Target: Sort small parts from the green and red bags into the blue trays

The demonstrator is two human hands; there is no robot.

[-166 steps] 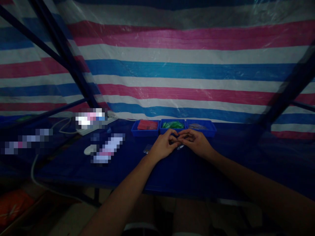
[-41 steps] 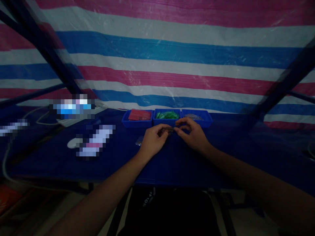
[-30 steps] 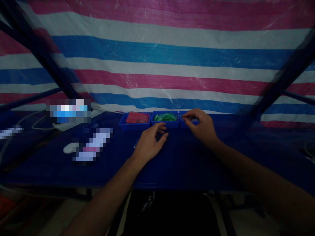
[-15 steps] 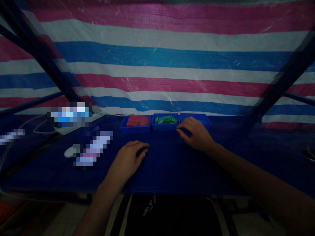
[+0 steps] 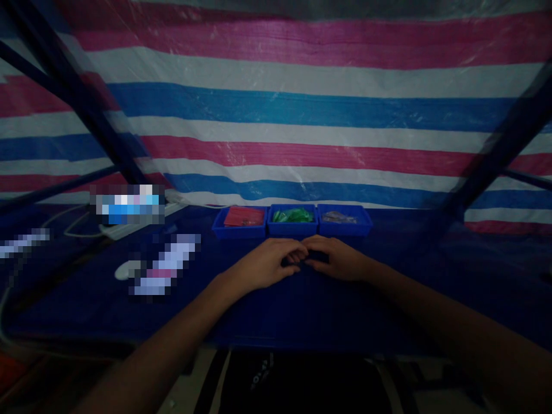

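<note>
Just beyond the fingertips (image 5: 293, 268), three blue rectangular plastic trays (image 5: 293, 230) hold, left to right, flat red packets (image 5: 244, 216), shiny green plastic bags (image 5: 295, 215) and small pale packets (image 5: 338, 217). The bare left hand (image 5: 269, 261) meets the right hand (image 5: 342, 257), fingers half-curled; I cannot tell whether they grip anything.

Cannot see into shadowed gap between left hand (image 5: 272, 263) and right hand (image 5: 340, 260), nor identify small items (image 5: 340, 217) in tray (image 5: 345, 229) beyond right hand or blurred oblong (image 5: 166, 265) left of left hand.
</note>
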